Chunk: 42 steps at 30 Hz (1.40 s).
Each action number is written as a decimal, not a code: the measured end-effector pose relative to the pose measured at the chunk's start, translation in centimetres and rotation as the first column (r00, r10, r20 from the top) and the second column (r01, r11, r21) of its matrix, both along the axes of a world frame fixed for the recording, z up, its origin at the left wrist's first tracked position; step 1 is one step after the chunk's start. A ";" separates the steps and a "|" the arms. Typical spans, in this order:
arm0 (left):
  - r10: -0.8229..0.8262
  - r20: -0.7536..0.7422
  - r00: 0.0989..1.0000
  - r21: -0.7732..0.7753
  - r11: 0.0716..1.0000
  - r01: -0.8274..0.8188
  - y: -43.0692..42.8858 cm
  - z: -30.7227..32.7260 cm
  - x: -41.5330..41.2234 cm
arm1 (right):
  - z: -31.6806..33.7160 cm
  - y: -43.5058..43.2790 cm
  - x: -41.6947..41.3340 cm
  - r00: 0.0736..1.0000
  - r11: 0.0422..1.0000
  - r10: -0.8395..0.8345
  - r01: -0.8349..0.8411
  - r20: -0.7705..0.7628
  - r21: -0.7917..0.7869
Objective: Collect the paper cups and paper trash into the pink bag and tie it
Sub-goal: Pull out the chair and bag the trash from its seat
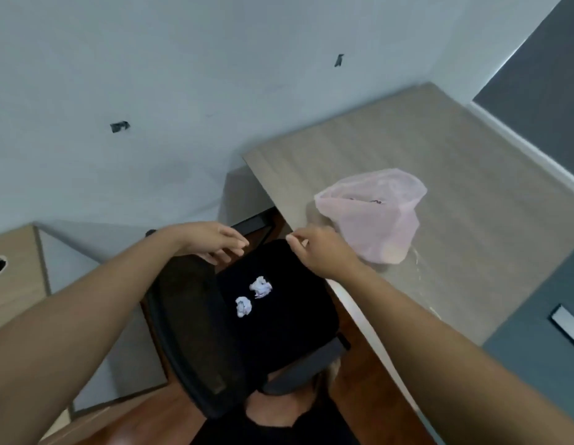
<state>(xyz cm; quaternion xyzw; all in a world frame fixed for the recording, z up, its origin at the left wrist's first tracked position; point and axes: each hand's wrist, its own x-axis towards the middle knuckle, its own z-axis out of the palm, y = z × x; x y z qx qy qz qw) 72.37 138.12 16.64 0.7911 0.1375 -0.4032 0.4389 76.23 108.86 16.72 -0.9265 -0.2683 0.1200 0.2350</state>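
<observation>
Two paper balls [260,286] lie on the chair seat [295,319], just short of both hands, nearer the left hand [215,240], its fingers slack, apart and empty. The right hand [317,253] has its fingers curled, contents indeterminate. The pink bag [382,220] sits just beyond them on the bench [471,149].

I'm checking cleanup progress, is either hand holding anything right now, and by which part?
Left hand: nothing, fingers relaxed over the chair. Right hand: cannot tell; its fingers curl away from view.
</observation>
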 end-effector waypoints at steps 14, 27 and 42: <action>0.771 -0.234 0.592 -0.159 0.571 -0.806 -24.1 -3.1 15.9 | 3.3 -9.4 21.2 0.968 0.974 -0.176 0.198 0.179 -0.113; 0.851 -0.077 0.520 -0.083 0.514 -0.854 -29.1 -9.2 19.0 | -2.7 -13.7 22.6 0.889 0.901 -0.423 0.391 -0.177 -0.187; 0.730 -0.450 0.514 -0.074 0.544 -0.836 -24.4 -9.1 10.9 | 5.9 -7.2 14.4 0.657 0.838 -0.304 0.529 -0.690 0.134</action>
